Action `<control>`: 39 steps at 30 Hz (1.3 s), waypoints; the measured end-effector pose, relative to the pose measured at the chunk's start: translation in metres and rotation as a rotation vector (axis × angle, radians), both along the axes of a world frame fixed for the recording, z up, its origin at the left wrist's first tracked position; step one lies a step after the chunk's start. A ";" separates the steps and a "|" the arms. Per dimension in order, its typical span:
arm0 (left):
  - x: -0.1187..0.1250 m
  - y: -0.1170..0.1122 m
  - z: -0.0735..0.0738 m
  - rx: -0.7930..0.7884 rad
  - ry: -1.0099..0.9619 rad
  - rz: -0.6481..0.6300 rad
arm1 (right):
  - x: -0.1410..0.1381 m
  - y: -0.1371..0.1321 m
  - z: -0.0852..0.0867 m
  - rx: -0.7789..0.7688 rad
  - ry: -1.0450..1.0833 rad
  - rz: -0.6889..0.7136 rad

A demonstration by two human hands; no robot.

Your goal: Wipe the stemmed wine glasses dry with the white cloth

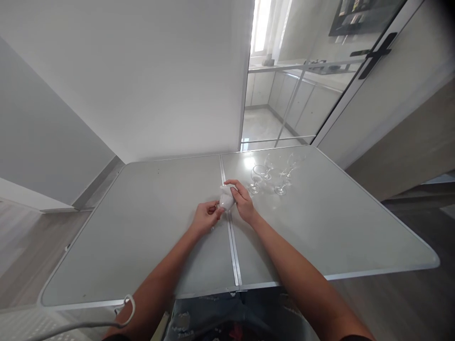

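Note:
Over the middle seam of a pale grey folding table, both my hands meet around a small glass with a white cloth stuffed in or wrapped over it. My left hand pinches the glass from the left, at its lower end. My right hand has its fingers curled over the cloth on the right side. Just beyond my right hand stand three clear stemmed glasses in a loose group on the table's right half.
A white wall runs behind the table, with a glass sliding door to its right that shows a kitchen counter beyond. Wooden floor lies on both sides. A white cord hangs near the table's front left edge.

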State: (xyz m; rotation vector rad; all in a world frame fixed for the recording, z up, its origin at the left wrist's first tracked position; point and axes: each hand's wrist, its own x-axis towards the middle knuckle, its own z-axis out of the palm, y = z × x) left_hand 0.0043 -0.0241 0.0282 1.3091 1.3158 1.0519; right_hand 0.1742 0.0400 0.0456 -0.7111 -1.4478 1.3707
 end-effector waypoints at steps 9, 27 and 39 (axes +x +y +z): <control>-0.003 0.004 -0.001 -0.045 0.040 0.068 | -0.005 0.007 -0.009 -0.114 0.058 -0.015; 0.005 -0.001 0.006 0.017 0.125 0.140 | -0.007 0.005 -0.010 -0.073 0.062 -0.051; 0.013 -0.003 0.000 0.124 0.178 0.224 | -0.008 0.002 -0.008 -0.038 0.088 -0.089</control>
